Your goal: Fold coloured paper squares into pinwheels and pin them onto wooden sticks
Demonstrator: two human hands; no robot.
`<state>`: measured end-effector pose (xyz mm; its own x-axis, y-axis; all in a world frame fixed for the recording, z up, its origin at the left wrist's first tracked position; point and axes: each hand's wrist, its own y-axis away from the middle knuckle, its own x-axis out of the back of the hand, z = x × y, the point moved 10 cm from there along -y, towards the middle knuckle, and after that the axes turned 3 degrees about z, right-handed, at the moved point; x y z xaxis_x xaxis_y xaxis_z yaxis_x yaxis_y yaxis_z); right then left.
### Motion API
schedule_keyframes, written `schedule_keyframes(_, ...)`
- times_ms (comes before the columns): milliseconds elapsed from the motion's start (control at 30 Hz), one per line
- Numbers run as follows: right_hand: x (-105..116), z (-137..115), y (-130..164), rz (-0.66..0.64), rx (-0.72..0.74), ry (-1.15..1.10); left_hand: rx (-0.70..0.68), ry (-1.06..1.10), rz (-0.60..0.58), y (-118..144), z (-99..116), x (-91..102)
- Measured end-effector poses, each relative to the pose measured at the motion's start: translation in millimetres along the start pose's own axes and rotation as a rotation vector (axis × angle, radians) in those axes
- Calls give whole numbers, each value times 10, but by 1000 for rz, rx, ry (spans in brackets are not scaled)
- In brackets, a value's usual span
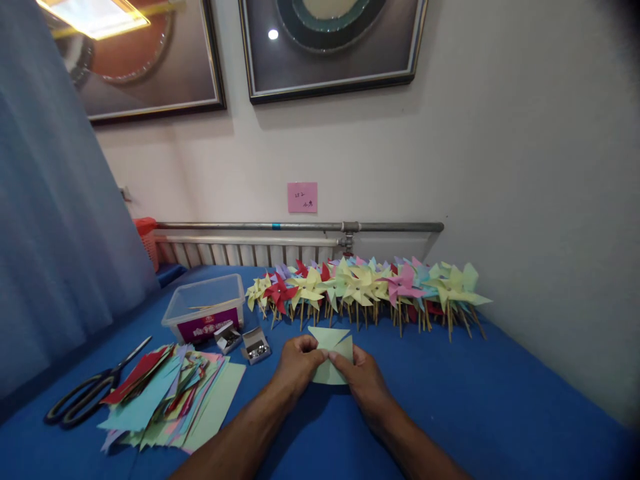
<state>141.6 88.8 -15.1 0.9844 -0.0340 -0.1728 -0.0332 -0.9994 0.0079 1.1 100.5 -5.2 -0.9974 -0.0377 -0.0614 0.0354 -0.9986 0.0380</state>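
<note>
A pale green paper square with slits cut in from its corners is held just above the blue table. My left hand pinches its left side, thumb on top near the middle. From the right, my right hand grips the same sheet, and the two thumb tips almost meet. The fingers beneath the paper are partly hidden. Left of my left hand are two small open boxes of metal pins, the nearer one and the farther one. Behind the sheet stand many finished paper pinwheels on sticks.
A pile of coloured paper lies at the left, with black-handled scissors beside it. Behind them stands a clear plastic tub with thin sticks. A blue curtain hangs at the left; a radiator pipe runs along the wall.
</note>
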Motion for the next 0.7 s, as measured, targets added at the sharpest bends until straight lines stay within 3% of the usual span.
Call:
schedule_keyframes(333,-16,7,-38,-30,42,-28,28,31,27,-4,-64,11)
schedule_keyframes(533,86,-71,-140,60,118,-107,71,30,54,-18,-162,7)
schedule_keyframes(700,85,-268,-42,78,231,56,128,68,57,-16,-227,-8)
